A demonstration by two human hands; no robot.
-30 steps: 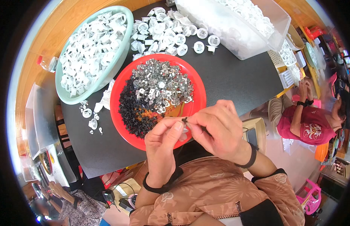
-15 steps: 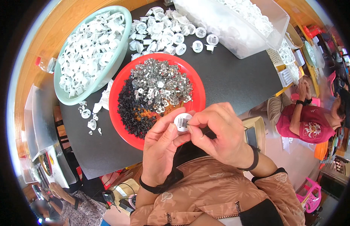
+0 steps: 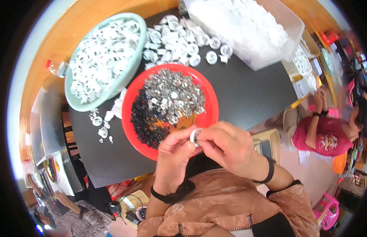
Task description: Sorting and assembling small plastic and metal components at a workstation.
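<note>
Over by the desk's (image 3: 250, 93) near edge, the left hand (image 3: 171, 158) pinches a small white disc (image 3: 193, 137), tilted, at the red plate's (image 3: 212, 112) near rim; the right hand's (image 3: 231, 150) fingertips meet its face, though I can't tell if they grip anything. To my eye, this wants a steady hold on the rim and gentle, square fingertip pressure.

In bright light the clear bin (image 3: 252, 57) nearly whites out, blur softens the round white piece (image 3: 195, 136) and silvery bits (image 3: 173, 90), and fisheye distortion bends the wooden surface (image 3: 45, 49) near the rim.
</note>
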